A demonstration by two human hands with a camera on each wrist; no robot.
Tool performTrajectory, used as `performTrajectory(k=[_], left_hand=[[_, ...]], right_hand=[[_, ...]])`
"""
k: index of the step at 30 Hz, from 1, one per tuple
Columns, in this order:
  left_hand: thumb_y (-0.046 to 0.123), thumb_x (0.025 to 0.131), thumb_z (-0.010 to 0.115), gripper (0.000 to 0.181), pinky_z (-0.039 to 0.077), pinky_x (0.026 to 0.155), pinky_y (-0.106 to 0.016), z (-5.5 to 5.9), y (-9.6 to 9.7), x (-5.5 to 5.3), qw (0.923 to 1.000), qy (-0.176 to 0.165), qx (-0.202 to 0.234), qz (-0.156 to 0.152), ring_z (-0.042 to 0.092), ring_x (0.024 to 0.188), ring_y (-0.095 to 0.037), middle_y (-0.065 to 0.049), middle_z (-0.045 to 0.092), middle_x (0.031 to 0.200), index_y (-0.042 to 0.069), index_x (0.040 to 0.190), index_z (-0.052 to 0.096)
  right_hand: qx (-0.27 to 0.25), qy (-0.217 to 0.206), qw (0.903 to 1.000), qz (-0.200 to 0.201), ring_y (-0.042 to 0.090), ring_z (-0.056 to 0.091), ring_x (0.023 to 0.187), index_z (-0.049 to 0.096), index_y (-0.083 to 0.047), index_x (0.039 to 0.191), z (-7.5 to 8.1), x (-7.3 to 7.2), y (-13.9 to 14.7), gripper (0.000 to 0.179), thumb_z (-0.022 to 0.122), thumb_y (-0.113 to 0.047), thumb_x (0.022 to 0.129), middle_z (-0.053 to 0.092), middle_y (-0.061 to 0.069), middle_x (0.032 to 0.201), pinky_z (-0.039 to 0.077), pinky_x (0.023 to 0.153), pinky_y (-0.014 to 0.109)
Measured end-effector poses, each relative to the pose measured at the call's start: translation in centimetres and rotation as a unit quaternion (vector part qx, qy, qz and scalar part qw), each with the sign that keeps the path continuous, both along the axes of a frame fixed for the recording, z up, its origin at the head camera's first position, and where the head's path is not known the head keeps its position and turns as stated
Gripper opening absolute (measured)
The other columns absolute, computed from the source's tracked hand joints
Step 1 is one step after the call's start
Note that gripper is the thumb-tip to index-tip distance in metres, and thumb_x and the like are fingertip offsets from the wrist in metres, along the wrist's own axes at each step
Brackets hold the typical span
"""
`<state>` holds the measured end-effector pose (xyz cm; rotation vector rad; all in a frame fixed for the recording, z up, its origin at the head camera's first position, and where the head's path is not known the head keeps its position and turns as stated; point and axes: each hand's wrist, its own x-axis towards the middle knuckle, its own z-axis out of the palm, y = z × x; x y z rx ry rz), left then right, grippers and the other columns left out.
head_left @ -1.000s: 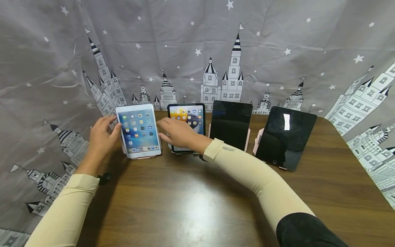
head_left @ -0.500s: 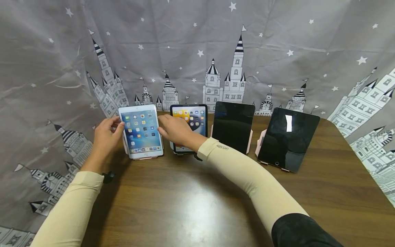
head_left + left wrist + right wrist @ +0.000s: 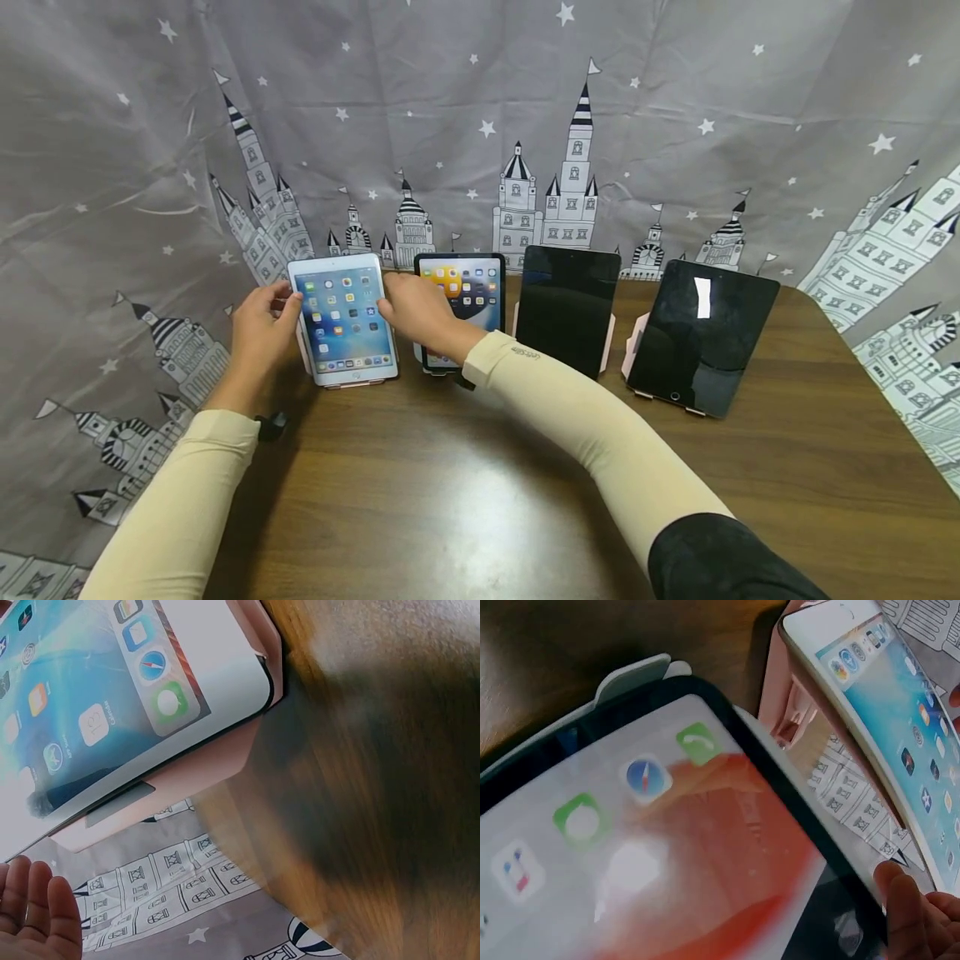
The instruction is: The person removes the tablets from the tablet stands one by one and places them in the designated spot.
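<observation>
A white tablet (image 3: 345, 321) with its screen lit leans on a pink stand (image 3: 217, 761) at the left of the row. My left hand (image 3: 258, 346) grips its left edge, thumb at the front rim and fingers partly hidden behind. At the opposite edge, my right hand (image 3: 423, 312) pinches the tablet, its thumb on the rim and its fingertips mostly out of sight. In the right wrist view, that thumb and fingers (image 3: 911, 907) show beside the white tablet. Behind the right hand stands a dark-framed tablet (image 3: 480, 292), lit and partly covered by it.
Two black-screened tablets stand to the right, one upright tablet (image 3: 568, 308) and one tilted tablet (image 3: 701, 337), on pink stands. The wooden table (image 3: 420, 483) stretches toward me. A grey curtain (image 3: 450, 83) with castles and stars hangs behind and at the left.
My right hand has shifted slightly left, closing on the white tablet's right edge. My left hand stays at the left edge. The head view has shifted a little.
</observation>
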<state>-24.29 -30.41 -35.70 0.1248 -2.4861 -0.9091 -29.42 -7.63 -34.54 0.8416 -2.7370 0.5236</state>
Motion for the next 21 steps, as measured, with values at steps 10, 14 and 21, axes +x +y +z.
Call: performTrajectory(k=[10, 14, 21], left_hand=[[0.037, 0.094, 0.044, 0.049, 0.041, 0.087, -0.043, -0.11, 0.02, 0.10, 0.9996, -0.016, 0.020, 0.011, 0.050, 0.102, -0.029, -0.016, 0.054, 0.113, 0.001, 0.128, 0.050], [0.040, 0.095, 0.042, 0.052, 0.041, 0.090, -0.045, -0.02, 0.23, 0.01, 0.9986, -0.031, 0.040, 0.017, 0.049, 0.105, -0.029, -0.015, 0.053, 0.117, 0.003, 0.130, 0.048], [0.039, 0.095, 0.041, 0.049, 0.042, 0.089, -0.043, 0.10, 0.58, -0.24, 0.9962, -0.034, 0.076, 0.025, 0.050, 0.103, -0.028, -0.015, 0.055, 0.116, 0.005, 0.129, 0.051]], right_hand=[[-0.059, -0.021, 0.9980, -0.009, 0.010, 0.056, 0.071, 0.060, -0.011, 0.108, -0.36, -0.12, -0.76, 0.026, 0.052, -0.030, 0.092, 0.064, 0.000, 0.092, 0.046, 0.059, 0.027], [-0.092, -0.026, 0.9954, -0.007, 0.010, 0.055, 0.070, 0.059, -0.011, 0.108, -0.53, -0.19, -0.70, 0.024, 0.051, -0.028, 0.093, 0.063, -0.001, 0.089, 0.045, 0.059, 0.025], [-0.148, -0.048, 0.9878, -0.001, 0.009, 0.051, 0.063, 0.057, -0.012, 0.097, -0.83, -0.49, -0.50, 0.016, 0.051, -0.026, 0.094, 0.055, -0.004, 0.076, 0.040, 0.054, 0.020]])
